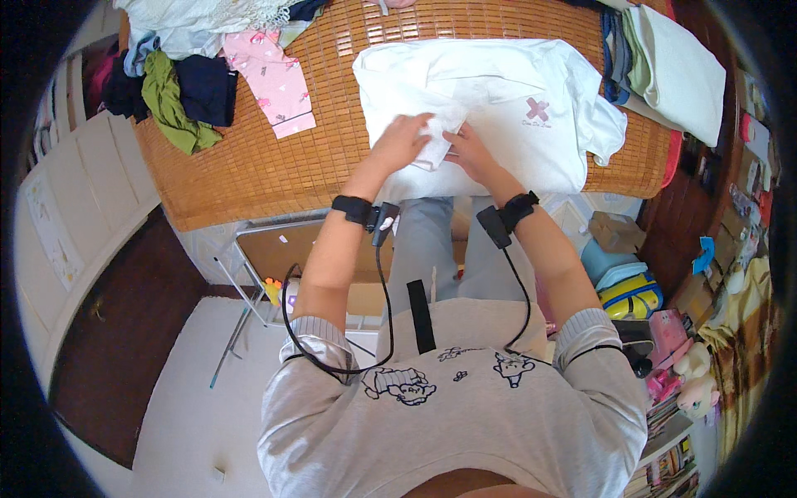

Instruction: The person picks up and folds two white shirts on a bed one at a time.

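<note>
A white T-shirt with a pink cross print lies partly folded on a bamboo mat in front of me. One sleeve sticks out at its right side. My left hand rests on a folded-over white part of the cloth, its fingers bent at the edge. My right hand is at the other side of that part, thumb and fingers pinching its edge. Both wrists wear black straps with small devices and cables.
Pink printed trousers, a green garment, dark shorts and white lace cloth lie at the back left. A stack of folded clothes sits at the back right. Below the mat's left part stands a metal-framed rack.
</note>
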{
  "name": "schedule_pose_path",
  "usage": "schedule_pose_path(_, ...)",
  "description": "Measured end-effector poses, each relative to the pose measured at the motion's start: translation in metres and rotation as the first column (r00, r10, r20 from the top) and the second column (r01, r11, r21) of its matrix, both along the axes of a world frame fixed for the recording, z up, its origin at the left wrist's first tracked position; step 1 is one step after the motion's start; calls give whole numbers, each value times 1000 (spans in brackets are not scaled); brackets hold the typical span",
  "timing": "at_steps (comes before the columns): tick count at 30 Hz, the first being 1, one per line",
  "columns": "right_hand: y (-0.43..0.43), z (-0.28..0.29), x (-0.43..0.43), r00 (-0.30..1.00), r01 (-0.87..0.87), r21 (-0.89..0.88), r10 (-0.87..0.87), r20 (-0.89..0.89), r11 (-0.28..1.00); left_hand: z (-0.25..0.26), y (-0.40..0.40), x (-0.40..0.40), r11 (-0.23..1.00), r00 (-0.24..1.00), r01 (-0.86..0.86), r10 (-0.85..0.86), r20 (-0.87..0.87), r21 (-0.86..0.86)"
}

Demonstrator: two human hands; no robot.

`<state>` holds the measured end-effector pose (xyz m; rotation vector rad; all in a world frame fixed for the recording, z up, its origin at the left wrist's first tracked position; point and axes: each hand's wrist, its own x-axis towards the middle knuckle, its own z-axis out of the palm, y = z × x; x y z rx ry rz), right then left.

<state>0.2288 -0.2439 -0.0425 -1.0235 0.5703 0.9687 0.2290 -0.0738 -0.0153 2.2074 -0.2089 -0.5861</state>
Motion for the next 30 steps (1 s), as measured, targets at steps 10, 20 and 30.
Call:
schedule_pose_path(10, -10, -11, -20, 952, 28, -57, -9, 306, 998, -26, 53, 31, 888, 946, -244, 129, 297, 391)
schedule_pose_path(20, -2, 24, -23, 684, -169, -402, 401, 609, 900, -37, 61, 28, 843, 966, -62, -85, 246, 534)
schedule_pose_path(30, -29, -13, -26, 930, -148, -357, 253, 267, 922, -22, 72, 16, 878, 917, -134, -66, 394, 459)
